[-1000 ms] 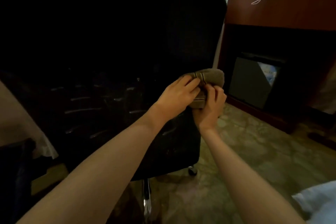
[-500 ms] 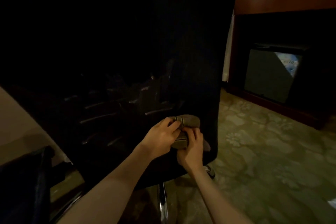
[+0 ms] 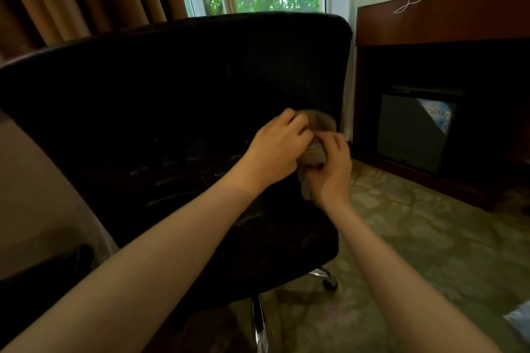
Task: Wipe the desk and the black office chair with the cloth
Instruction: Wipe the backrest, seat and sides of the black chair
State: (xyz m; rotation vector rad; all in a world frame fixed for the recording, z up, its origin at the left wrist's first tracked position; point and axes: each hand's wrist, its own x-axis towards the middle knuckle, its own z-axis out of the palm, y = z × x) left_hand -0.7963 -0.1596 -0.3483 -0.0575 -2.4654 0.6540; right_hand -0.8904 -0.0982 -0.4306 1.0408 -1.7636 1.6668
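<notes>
Left hand (image 3: 275, 149): fingers curled onto bunched grey-brown cloth (image 3: 319, 122) | right hand (image 3: 334, 170): fingers gripping same cloth from below | cloth pressed against black mesh office chair backrest (image 3: 172, 89), near its right edge, mid-height

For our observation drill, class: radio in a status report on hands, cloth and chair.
Status: left hand and right hand both grip the cloth. Cloth pressed on the black chair back, near its side edge. Nothing seen blocking.
</notes>
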